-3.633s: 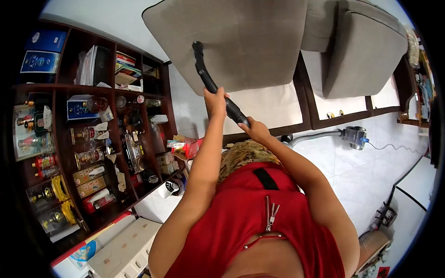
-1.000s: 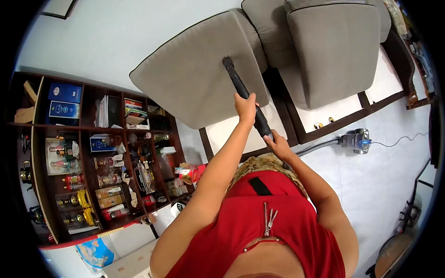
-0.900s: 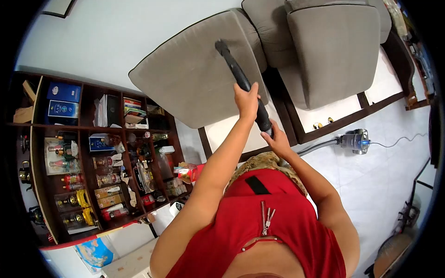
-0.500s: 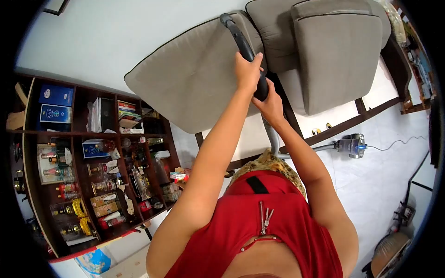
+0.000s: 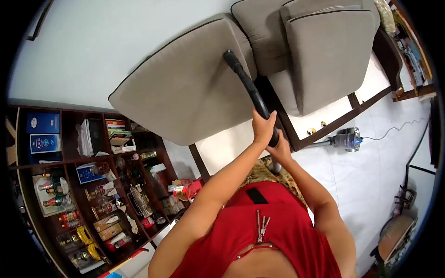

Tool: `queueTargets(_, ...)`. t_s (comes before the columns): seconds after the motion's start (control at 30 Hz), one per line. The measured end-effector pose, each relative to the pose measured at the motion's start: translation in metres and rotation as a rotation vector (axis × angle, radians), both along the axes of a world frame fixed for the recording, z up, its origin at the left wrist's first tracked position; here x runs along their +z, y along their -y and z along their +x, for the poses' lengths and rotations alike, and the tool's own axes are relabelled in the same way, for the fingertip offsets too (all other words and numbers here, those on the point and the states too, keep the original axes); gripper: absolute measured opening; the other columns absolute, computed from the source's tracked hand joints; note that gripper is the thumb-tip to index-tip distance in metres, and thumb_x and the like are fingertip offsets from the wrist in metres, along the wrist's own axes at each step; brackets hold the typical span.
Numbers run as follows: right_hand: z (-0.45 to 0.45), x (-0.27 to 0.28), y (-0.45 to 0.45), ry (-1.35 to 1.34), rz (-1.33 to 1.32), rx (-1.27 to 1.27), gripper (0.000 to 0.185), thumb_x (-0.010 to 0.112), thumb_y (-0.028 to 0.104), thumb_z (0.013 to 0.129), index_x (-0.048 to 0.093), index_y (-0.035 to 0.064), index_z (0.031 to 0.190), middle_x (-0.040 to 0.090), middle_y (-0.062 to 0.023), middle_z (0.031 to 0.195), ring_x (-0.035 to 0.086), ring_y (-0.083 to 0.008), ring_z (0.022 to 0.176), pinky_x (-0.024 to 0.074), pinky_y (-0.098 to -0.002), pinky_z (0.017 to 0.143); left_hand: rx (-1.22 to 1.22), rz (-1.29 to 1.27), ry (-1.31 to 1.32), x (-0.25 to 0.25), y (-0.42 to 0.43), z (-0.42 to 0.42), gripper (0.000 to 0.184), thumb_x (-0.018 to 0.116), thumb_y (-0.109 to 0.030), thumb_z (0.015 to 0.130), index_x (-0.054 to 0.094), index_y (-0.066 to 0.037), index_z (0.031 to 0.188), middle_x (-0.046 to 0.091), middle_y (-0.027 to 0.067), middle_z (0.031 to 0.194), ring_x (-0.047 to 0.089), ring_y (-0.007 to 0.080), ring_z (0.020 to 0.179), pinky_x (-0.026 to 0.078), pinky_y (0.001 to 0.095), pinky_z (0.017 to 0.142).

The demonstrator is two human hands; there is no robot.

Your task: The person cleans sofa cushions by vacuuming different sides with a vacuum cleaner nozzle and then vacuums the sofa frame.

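Note:
Both hands grip the black handle of a vacuum cleaner hose. My left hand is wrapped round it in front, and my right hand holds its rear end, closer to my body. The tube's brush tip rests against the upper right part of a grey sofa cushion, which leans upright on the sofa frame. A grey hose bends down from the handle near my waist, mostly hidden. On the floor to the right sits the vacuum cleaner body, with its cord trailing off.
More grey cushions stand on the wooden sofa frame at the right. A dark shelf unit full of bottles, boxes and books fills the left side. A round wooden stool-like object is at lower right.
Both hands have drawn back toward my body with the handle. The brush tip has moved from the cushion's top edge down onto its face. My view has shifted slightly.

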State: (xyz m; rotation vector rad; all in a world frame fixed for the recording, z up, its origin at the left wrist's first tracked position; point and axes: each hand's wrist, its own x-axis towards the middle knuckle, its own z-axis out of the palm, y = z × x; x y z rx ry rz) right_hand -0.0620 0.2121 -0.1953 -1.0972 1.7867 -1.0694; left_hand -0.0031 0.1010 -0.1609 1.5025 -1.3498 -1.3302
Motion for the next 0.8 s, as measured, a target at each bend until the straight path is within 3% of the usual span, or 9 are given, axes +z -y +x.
queueTargets(0.03, 0.003, -0.004, -0.005, 0.032, 0.028, 0.005, 0.058, 0.079, 0.02, 0.075, 0.047, 0.0048, 0.121, 0.065, -0.0256, 0.094, 0.067, -0.041, 0.093, 0.0512, -0.045, 0.077, -0.003, -0.008, 0.026, -0.017, -0.003, 0.002, 0.048, 0.076, -0.022, 0.084, 0.046, -0.002, 0.115, 0.06, 0.0093, 0.081, 0.062, 0.0235, 0.07, 0.051, 0.0381, 0.065)
queueTargets(0.1, 0.002, -0.015, -0.015, 0.104, 0.111, 0.085, 0.065, 0.078, 0.023, 0.077, 0.044, 0.0038, 0.129, 0.064, -0.0227, 0.104, 0.066, -0.0379, 0.097, 0.0501, -0.0433, 0.084, -0.021, 0.013, 0.117, -0.026, -0.01, 0.006, 0.045, 0.076, -0.022, 0.084, 0.048, -0.001, 0.111, 0.061, 0.0098, 0.079, 0.063, 0.0241, 0.071, 0.051, 0.0384, 0.065)
queueTargets(0.3, -0.037, -0.009, -0.005, 0.384, -0.303, 0.104, 0.057, 0.048, 0.027, 0.101, 0.033, 0.0021, 0.15, 0.056, -0.0181, 0.124, 0.055, -0.0274, 0.116, 0.0393, -0.0368, 0.104, 0.009, -0.014, 0.143, 0.037, -0.029, -0.001, 0.037, 0.073, -0.019, 0.085, 0.05, -0.001, 0.107, 0.065, 0.0133, 0.085, 0.066, 0.0252, 0.076, 0.051, 0.0387, 0.069)
queueTargets(0.47, -0.075, 0.111, 0.091, 0.162, -0.351, 0.117, 0.067, 0.061, 0.029, 0.094, 0.033, 0.0051, 0.15, 0.06, -0.0233, 0.119, 0.061, -0.0331, 0.109, 0.0467, -0.0387, 0.094, -0.042, -0.26, 0.215, 0.057, -0.017, -0.045, 0.029, 0.066, -0.02, 0.091, 0.051, -0.003, 0.111, 0.066, 0.0142, 0.098, 0.066, 0.0286, 0.09, 0.05, 0.0394, 0.079)
queueTargets(0.53, -0.088, 0.133, 0.126, -0.069, -0.307, 0.137, 0.074, 0.066, 0.032, 0.09, 0.031, 0.0055, 0.15, 0.064, -0.0272, 0.11, 0.065, -0.0406, 0.1, 0.0499, -0.0436, 0.087, -0.004, -0.325, 0.343, 0.055, 0.004, -0.066, 0.036, 0.061, -0.032, 0.093, 0.052, -0.007, 0.118, 0.066, 0.0179, 0.105, 0.064, 0.0383, 0.097, 0.049, 0.0459, 0.08)
queueTargets(0.63, -0.113, 0.158, 0.18, -0.23, -0.21, 0.248, 0.076, 0.062, 0.031, 0.089, 0.025, 0.0055, 0.151, 0.067, -0.0284, 0.098, 0.065, -0.0462, 0.091, 0.0501, -0.0505, 0.082, 0.091, -0.329, 0.376, 0.082, 0.041, -0.099, 0.056, 0.062, -0.032, 0.093, 0.031, -0.01, 0.134, 0.064, 0.0177, 0.109, 0.063, 0.0361, 0.101, 0.048, 0.046, 0.083)
queueTargets(0.67, -0.118, 0.153, 0.192, -0.259, -0.218, 0.232, 0.075, 0.061, 0.03, 0.09, 0.025, 0.0058, 0.151, 0.067, -0.0287, 0.098, 0.065, -0.0462, 0.09, 0.0498, -0.0511, 0.083, 0.071, -0.285, 0.131, 0.056, 0.064, -0.1, 0.057, 0.063, -0.033, 0.093, 0.032, -0.009, 0.134, 0.063, 0.0171, 0.113, 0.062, 0.0345, 0.103, 0.047, 0.0455, 0.085)
queueTargets(0.73, -0.119, 0.129, 0.206, -0.311, -0.217, 0.216, 0.073, 0.058, 0.028, 0.09, 0.024, 0.0064, 0.152, 0.067, -0.0293, 0.096, 0.065, -0.0463, 0.089, 0.0493, -0.0523, 0.083, -0.03, -0.292, -0.024, 0.04, 0.061, -0.096, 0.065, 0.067, -0.029, 0.09, 0.03, -0.006, 0.139, 0.057, 0.0171, 0.124, 0.057, 0.0336, 0.113, 0.045, 0.0448, 0.092)
queueTargets(0.8, -0.13, 0.107, 0.211, -0.235, -0.233, 0.189, 0.074, 0.058, 0.028, 0.09, 0.022, 0.0118, 0.153, 0.068, -0.0282, 0.097, 0.065, -0.0456, 0.09, 0.0492, -0.0532, 0.083, -0.212, -0.412, 0.146, 0.041, 0.042, -0.099, 0.081, 0.075, -0.018, 0.085, 0.025, -0.004, 0.147, 0.048, 0.0185, 0.138, 0.049, 0.0352, 0.127, 0.042, 0.0444, 0.103)
